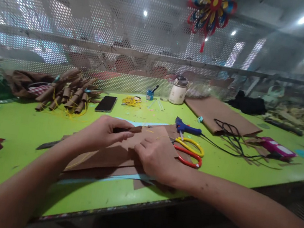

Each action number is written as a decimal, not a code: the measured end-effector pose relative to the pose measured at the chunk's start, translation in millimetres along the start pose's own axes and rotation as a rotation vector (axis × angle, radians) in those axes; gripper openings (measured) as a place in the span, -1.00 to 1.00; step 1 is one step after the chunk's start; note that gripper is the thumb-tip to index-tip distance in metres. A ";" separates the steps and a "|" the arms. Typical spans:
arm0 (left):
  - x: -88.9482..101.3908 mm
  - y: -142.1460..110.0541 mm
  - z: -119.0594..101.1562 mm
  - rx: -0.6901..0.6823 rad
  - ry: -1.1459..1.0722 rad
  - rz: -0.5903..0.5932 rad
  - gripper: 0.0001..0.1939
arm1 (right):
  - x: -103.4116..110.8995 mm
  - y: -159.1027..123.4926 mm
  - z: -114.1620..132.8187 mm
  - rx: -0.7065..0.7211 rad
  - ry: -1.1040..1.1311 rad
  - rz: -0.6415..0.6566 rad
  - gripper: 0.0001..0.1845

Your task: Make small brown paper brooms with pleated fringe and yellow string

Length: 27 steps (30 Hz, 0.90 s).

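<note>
My left hand [105, 133] is closed, its fingers and thumb around a narrow brown paper roll [134, 129]. Beside it, to the right, my right hand [158, 160] has its fingers bent together in a pinch; what they hold is hidden. Both hands are over a stack of brown paper sheets [115, 156] with light blue paper [138, 176] showing underneath. A thin yellow thread runs across the sheets. Scissors [187, 161] with one yellow and one red handle lie just right of my right hand. Behind them is a blue glue gun [187, 127] with a black cord.
Tied brown paper rolls [70, 94], a phone [106, 104], yellow thread [131, 101], a blue jar [149, 95] and a white bottle [178, 91] stand or lie toward the back. Folded brown paper [219, 113] and a purple box [277, 147] are right. The table's front edge [113, 206] runs close to me.
</note>
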State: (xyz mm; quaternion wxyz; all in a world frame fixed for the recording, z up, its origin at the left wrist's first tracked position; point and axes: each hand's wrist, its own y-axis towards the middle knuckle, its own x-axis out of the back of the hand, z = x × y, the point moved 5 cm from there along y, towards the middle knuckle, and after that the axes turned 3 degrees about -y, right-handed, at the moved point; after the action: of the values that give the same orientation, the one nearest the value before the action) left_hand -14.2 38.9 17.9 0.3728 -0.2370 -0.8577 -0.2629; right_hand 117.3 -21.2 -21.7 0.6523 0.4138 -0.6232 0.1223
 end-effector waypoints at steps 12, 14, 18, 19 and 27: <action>-29.9 -3.1 15.6 0.131 0.150 0.289 -0.66 | -11.5 -11.9 -13.9 -0.079 0.351 -0.146 -0.81; -29.1 -2.9 11.8 0.142 0.167 0.306 -0.65 | -7.4 -17.8 -15.4 -0.076 0.389 -0.126 -0.83; -27.9 -4.9 9.4 0.141 0.212 0.278 -0.64 | 13.7 -34.0 -28.9 -0.185 0.489 -0.192 -0.80; -28.4 -6.2 9.5 0.130 0.225 0.266 -0.64 | 19.5 -37.1 -36.0 -0.254 0.512 -0.224 -0.76; -31.6 -18.5 4.7 0.052 0.192 0.176 -0.65 | 5.9 -4.9 -62.4 -0.244 0.482 -0.108 -0.69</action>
State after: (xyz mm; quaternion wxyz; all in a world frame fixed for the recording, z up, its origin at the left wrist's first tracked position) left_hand -8.5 21.3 -14.1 0.4808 -0.2755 -0.8004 -0.2284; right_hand 166.2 16.8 -10.9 0.8323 0.3239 -0.4372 0.1062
